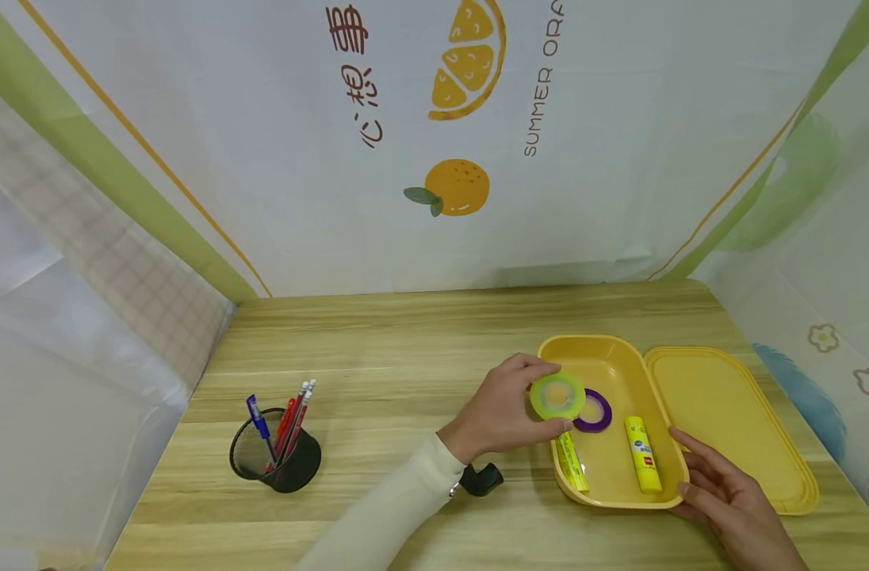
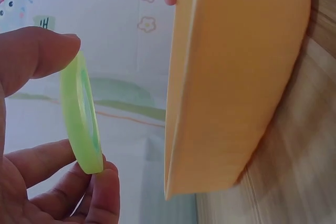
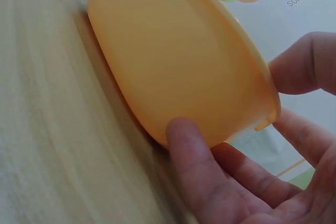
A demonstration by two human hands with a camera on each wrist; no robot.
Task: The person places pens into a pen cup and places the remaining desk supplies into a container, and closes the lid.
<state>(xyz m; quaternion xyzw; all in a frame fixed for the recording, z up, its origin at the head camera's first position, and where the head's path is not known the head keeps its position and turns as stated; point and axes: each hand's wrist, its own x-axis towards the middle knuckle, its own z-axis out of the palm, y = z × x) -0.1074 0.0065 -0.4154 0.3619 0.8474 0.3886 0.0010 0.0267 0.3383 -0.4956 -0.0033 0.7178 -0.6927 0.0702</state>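
My left hand (image 1: 502, 408) pinches a light green tape roll (image 2: 76, 108) between thumb and fingers, above the left side of a yellow plastic box (image 1: 613, 503). The left wrist view shows the roll edge-on, apart from the box wall. Inside the box lie a purple tape roll (image 1: 602, 420), partly covered by the green one, a yellow glue stick (image 1: 643, 456), and a narrow yellow item with print (image 1: 572, 464) whose kind I cannot tell. At the box's near right corner, my right hand (image 1: 727, 496) grips the rim and wall with thumb and fingers.
A yellow lid (image 1: 727, 428) lies flat on the table against the box's right side. On the left stands a black mesh pen cup (image 1: 299, 464) with a blue pen (image 1: 259, 420) and several red-and-white pencils. A printed cloth (image 1: 584, 198) hangs behind the wooden table (image 1: 406, 341).
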